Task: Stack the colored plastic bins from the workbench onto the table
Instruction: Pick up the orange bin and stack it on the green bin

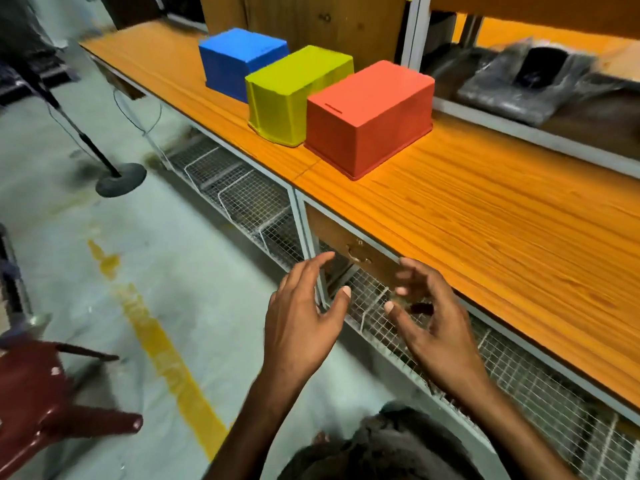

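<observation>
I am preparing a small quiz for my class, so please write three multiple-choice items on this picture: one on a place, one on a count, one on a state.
1. Which bin stands nearest the person?
A. blue bin
B. yellow bin
C. red bin

2. How many bins stand on the workbench?
A. two
B. three
C. four

3. How are the hands?
A. both open and empty
B. one grips a bin
C. both grip a bin

Key:
1 C, it ends the row on the near side.
2 B, one each in blue, yellow and red.
3 A, left hand and right hand show spread fingers holding nothing.
</observation>
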Motion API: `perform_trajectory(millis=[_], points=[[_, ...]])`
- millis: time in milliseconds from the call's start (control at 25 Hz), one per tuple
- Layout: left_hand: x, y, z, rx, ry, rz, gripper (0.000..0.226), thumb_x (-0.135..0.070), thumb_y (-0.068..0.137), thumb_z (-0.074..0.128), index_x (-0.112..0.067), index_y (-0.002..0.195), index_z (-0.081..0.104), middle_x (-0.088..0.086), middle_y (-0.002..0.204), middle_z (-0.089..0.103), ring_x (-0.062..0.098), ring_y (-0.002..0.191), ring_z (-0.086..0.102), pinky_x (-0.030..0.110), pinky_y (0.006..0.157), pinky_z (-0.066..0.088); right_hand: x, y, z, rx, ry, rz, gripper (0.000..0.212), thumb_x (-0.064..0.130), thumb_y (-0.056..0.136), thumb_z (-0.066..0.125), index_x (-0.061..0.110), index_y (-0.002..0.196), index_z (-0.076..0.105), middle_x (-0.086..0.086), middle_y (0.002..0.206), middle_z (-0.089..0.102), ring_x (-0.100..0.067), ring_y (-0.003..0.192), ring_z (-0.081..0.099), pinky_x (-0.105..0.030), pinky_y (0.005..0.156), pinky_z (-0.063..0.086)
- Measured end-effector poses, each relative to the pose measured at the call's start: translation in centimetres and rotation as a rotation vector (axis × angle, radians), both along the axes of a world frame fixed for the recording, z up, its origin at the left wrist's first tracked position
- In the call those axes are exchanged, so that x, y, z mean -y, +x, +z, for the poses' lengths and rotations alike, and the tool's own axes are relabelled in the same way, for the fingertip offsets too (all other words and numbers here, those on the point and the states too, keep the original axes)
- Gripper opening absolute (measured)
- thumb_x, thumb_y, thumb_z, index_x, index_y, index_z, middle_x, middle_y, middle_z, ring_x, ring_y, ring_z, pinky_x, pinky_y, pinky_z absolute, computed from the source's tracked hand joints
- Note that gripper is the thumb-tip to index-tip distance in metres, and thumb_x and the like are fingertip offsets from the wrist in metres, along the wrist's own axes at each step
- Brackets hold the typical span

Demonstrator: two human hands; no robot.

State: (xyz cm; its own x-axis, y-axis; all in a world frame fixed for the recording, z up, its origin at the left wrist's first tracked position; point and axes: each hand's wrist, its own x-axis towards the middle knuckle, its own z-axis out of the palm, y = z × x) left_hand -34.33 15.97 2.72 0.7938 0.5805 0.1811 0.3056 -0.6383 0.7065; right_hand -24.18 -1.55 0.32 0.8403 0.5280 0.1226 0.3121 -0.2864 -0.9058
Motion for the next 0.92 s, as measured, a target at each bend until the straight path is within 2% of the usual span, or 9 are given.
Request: perform_trajectory(millis=[80, 280, 440, 600, 680, 800, 920], points=[[-3.6, 3.0, 0.3, 0.005, -0.017, -0.035, 0.05, -0.046, 0.092, 0.064, -0.046, 0.139, 0.047, -0.02, 0.133, 0.056, 0.005, 0.126, 0.054, 0.043, 0.1, 0.051, -3.1, 2.4, 0.5, 0.013, -0.002, -0.039, 0.064, 0.033, 0.087, 0.072, 0.052, 0.141, 0.043, 0.036, 0.127, 0.051, 0.007, 0.113, 0.06, -0.031, 0.09, 0.058], [-11.2, 11.8, -0.4, 0.007, -0.067, -0.085, 0.05, -0.047, 0.093, 0.064, -0.05, 0.139, 0.046, -0.026, 0.139, 0.052, 0.001, 0.129, 0.051, 0.043, 0.1, 0.052, -10.3, 10.6, 0.8, 0.072, 0.008, -0.103, 0.06, 0.026, 0.091, 0.073, 0.041, 0.144, 0.048, 0.023, 0.132, 0.055, 0.0, 0.115, 0.06, -0.022, 0.081, 0.057], [-16.6, 18.0, -0.8, 0.025, -0.13, -0.05, 0.05, -0.046, 0.09, 0.067, -0.051, 0.136, 0.047, -0.027, 0.136, 0.052, -0.001, 0.126, 0.052, 0.042, 0.095, 0.054, -15.8, 16.9, 0.6, 0.054, 0.042, -0.11, 0.056, 0.022, 0.091, 0.075, 0.04, 0.139, 0.052, 0.019, 0.132, 0.057, -0.004, 0.116, 0.061, -0.034, 0.08, 0.059], [-21.5, 24.1, -0.2, 0.084, -0.224, -0.065, 0.052, -0.041, 0.09, 0.071, -0.051, 0.135, 0.048, -0.026, 0.13, 0.05, -0.002, 0.124, 0.053, 0.042, 0.094, 0.054, -20.5, 21.7, 1.4, 0.037, 0.072, -0.189, 0.049, 0.025, 0.092, 0.075, 0.036, 0.136, 0.056, 0.018, 0.131, 0.056, -0.002, 0.118, 0.061, -0.029, 0.083, 0.057], [-24.2, 27.6, 0.0, 0.113, -0.245, -0.081, 0.055, -0.038, 0.09, 0.071, -0.048, 0.139, 0.047, -0.021, 0.138, 0.05, 0.0, 0.129, 0.051, 0.039, 0.1, 0.051, -22.9, 24.0, 1.6, 0.034, 0.102, -0.284, 0.048, 0.031, 0.092, 0.074, 0.034, 0.136, 0.056, 0.018, 0.133, 0.056, -0.001, 0.119, 0.06, -0.03, 0.084, 0.056], [-27.8, 32.7, -0.3, 0.137, -0.264, -0.13, 0.065, -0.036, 0.092, 0.071, -0.037, 0.15, 0.041, -0.012, 0.154, 0.044, 0.002, 0.14, 0.042, 0.031, 0.111, 0.042, -26.0, 26.9, 1.0, -0.008, 0.123, -0.453, 0.052, 0.037, 0.09, 0.074, 0.033, 0.138, 0.054, 0.016, 0.134, 0.055, 0.0, 0.121, 0.059, -0.041, 0.087, 0.058], [-31.5, 36.7, -0.9, 0.097, -0.294, -0.223, 0.077, -0.035, 0.092, 0.072, -0.028, 0.157, 0.031, -0.005, 0.163, 0.036, 0.007, 0.146, 0.035, 0.024, 0.114, 0.033, -28.7, 27.9, 0.1, -0.04, 0.085, -0.569, 0.063, 0.042, 0.088, 0.075, 0.036, 0.144, 0.047, 0.013, 0.142, 0.052, -0.002, 0.126, 0.057, -0.047, 0.089, 0.058]])
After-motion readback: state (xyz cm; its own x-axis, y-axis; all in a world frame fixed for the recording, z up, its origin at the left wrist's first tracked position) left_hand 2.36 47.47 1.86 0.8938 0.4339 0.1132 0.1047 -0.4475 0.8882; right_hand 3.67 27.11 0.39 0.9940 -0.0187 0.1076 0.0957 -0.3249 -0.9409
